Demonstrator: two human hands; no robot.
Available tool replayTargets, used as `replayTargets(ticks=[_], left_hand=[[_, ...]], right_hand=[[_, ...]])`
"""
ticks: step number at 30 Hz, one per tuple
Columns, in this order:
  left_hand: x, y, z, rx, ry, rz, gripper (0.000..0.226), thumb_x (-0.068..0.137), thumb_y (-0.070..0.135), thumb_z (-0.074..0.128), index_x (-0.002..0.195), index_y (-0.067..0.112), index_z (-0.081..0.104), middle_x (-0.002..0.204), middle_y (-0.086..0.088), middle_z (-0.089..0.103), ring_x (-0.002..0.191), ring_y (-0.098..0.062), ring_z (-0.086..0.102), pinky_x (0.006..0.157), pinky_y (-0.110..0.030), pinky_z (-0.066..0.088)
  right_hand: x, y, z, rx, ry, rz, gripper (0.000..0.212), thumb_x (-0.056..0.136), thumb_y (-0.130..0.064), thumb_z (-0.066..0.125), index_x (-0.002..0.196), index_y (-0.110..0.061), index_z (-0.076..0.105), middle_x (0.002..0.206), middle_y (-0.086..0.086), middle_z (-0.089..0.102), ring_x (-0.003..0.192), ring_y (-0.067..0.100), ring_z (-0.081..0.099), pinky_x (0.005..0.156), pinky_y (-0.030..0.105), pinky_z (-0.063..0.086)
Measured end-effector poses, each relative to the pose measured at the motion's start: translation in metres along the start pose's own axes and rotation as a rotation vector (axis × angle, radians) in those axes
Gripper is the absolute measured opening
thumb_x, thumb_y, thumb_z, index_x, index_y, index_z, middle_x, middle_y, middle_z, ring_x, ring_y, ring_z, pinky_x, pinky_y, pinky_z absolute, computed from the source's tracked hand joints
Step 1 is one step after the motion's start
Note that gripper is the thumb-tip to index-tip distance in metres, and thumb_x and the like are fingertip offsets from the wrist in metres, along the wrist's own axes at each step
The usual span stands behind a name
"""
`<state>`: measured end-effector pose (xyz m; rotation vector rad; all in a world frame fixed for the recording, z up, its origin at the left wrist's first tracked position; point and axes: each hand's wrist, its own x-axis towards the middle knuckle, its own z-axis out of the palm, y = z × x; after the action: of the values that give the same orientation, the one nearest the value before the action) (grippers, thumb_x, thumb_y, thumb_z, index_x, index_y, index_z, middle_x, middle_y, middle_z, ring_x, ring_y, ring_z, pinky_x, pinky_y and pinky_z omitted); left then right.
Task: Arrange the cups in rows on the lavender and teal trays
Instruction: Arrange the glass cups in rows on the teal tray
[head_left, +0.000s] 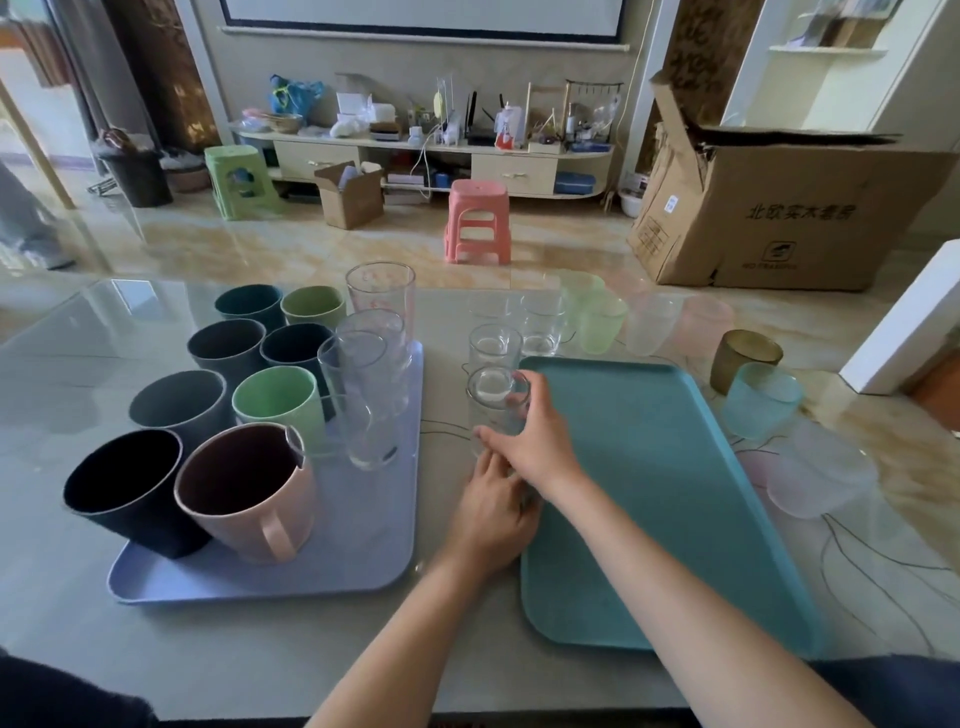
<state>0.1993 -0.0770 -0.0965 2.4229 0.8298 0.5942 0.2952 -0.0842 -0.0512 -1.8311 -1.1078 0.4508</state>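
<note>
Clear glass (496, 402) in right hand (535, 441) | left hand (493, 512) perhaps touching | teal tray (675, 493) beside

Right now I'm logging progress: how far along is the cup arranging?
Roughly half: the lavender tray holds rows of cups. The right hand grips a clear glass, the left hand beside it. The teal tray is bare; frosted cups wait on the table.

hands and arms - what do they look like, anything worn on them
Both arms are bare from the bottom edge of the picture to the fingers: no sleeves, no gloves, no watch or bracelet in view. No ring shows on the right hand. The left hand is partly hidden under the right forearm, so its fingers cannot be checked fully. Dark clothing shows at the lower corners.
</note>
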Motion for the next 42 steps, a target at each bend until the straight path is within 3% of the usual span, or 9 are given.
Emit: replayTargets(ticks=[4, 7, 9, 13, 15, 19, 24, 33, 42], left_hand=[[0.007, 0.002, -0.001, 0.078, -0.032, -0.031, 0.073, 0.073, 0.044, 0.025, 0.139, 0.018, 0.044, 0.143, -0.013, 0.041, 0.133, -0.031, 0.035, 0.105, -0.039, 0.031], [0.027, -0.003, -0.003, 0.097, -0.056, -0.152, 0.059, 0.079, 0.044, 0.031, 0.133, 0.025, 0.045, 0.122, -0.009, 0.046, 0.117, -0.029, 0.042, 0.094, -0.036, 0.033], [0.043, -0.006, -0.002, 0.048, -0.042, -0.262, 0.051, 0.087, 0.039, 0.042, 0.136, 0.03, 0.043, 0.12, -0.007, 0.046, 0.117, -0.027, 0.041, 0.099, -0.036, 0.032], [0.055, -0.009, 0.005, 0.086, 0.003, -0.3, 0.051, 0.092, 0.031, 0.043, 0.142, 0.035, 0.036, 0.127, -0.005, 0.044, 0.122, -0.025, 0.039, 0.103, -0.037, 0.029], [0.055, -0.011, 0.007, 0.112, -0.004, -0.3, 0.049, 0.093, 0.029, 0.042, 0.141, 0.035, 0.037, 0.129, -0.003, 0.043, 0.122, -0.024, 0.038, 0.102, -0.036, 0.028], [0.053, -0.008, 0.008, 0.157, -0.007, -0.274, 0.047, 0.094, 0.028, 0.037, 0.141, 0.033, 0.036, 0.135, 0.0, 0.041, 0.122, -0.024, 0.038, 0.101, -0.038, 0.029], [0.053, -0.009, 0.009, 0.178, -0.016, -0.253, 0.048, 0.095, 0.026, 0.033, 0.142, 0.03, 0.033, 0.147, 0.012, 0.037, 0.123, -0.025, 0.038, 0.101, -0.038, 0.029], [0.051, -0.007, 0.009, 0.209, -0.027, -0.253, 0.049, 0.095, 0.022, 0.03, 0.144, 0.025, 0.029, 0.148, 0.01, 0.035, 0.126, -0.023, 0.036, 0.102, -0.038, 0.027], [0.05, -0.008, 0.009, 0.226, -0.033, -0.247, 0.05, 0.094, 0.024, 0.027, 0.144, 0.024, 0.03, 0.147, 0.008, 0.037, 0.126, -0.023, 0.037, 0.102, -0.037, 0.028]], right_hand=[[-0.003, -0.002, -0.005, 0.112, 0.162, -0.121, 0.07, 0.066, -0.024, 0.082, 0.121, -0.029, 0.04, 0.107, -0.008, 0.059, 0.097, 0.011, 0.059, 0.083, 0.032, 0.052], [0.007, -0.004, -0.029, 0.163, 0.309, -0.204, 0.069, 0.067, -0.02, 0.081, 0.123, -0.024, 0.04, 0.105, -0.007, 0.058, 0.094, 0.007, 0.06, 0.078, 0.018, 0.05], [0.023, -0.002, -0.052, 0.112, 0.349, -0.2, 0.07, 0.068, -0.02, 0.081, 0.125, -0.017, 0.04, 0.103, -0.008, 0.056, 0.088, 0.002, 0.057, 0.074, 0.009, 0.044], [0.065, 0.016, -0.07, 0.056, 0.312, -0.091, 0.072, 0.067, -0.025, 0.083, 0.125, -0.019, 0.04, 0.098, -0.007, 0.051, 0.09, 0.022, 0.059, 0.083, 0.035, 0.05], [0.084, 0.024, -0.064, 0.067, 0.303, -0.049, 0.074, 0.066, -0.024, 0.083, 0.126, -0.017, 0.04, 0.099, -0.003, 0.052, 0.09, 0.025, 0.059, 0.086, 0.039, 0.051], [0.111, 0.033, -0.049, 0.046, 0.271, -0.007, 0.075, 0.068, -0.026, 0.082, 0.129, -0.017, 0.039, 0.105, 0.005, 0.052, 0.085, 0.017, 0.053, 0.079, 0.027, 0.046], [0.116, 0.051, -0.036, 0.063, 0.236, -0.02, 0.076, 0.067, -0.024, 0.082, 0.13, -0.019, 0.039, 0.103, 0.002, 0.054, 0.09, 0.023, 0.059, 0.084, 0.036, 0.05], [0.114, 0.053, -0.034, 0.083, 0.138, -0.017, 0.078, 0.071, -0.027, 0.08, 0.134, -0.023, 0.033, 0.118, 0.0, 0.051, 0.104, 0.02, 0.058, 0.084, 0.027, 0.044], [0.114, 0.049, -0.035, 0.065, 0.088, 0.038, 0.071, 0.073, -0.029, 0.079, 0.129, -0.018, 0.036, 0.121, 0.002, 0.052, 0.11, 0.021, 0.057, 0.085, 0.029, 0.046]])
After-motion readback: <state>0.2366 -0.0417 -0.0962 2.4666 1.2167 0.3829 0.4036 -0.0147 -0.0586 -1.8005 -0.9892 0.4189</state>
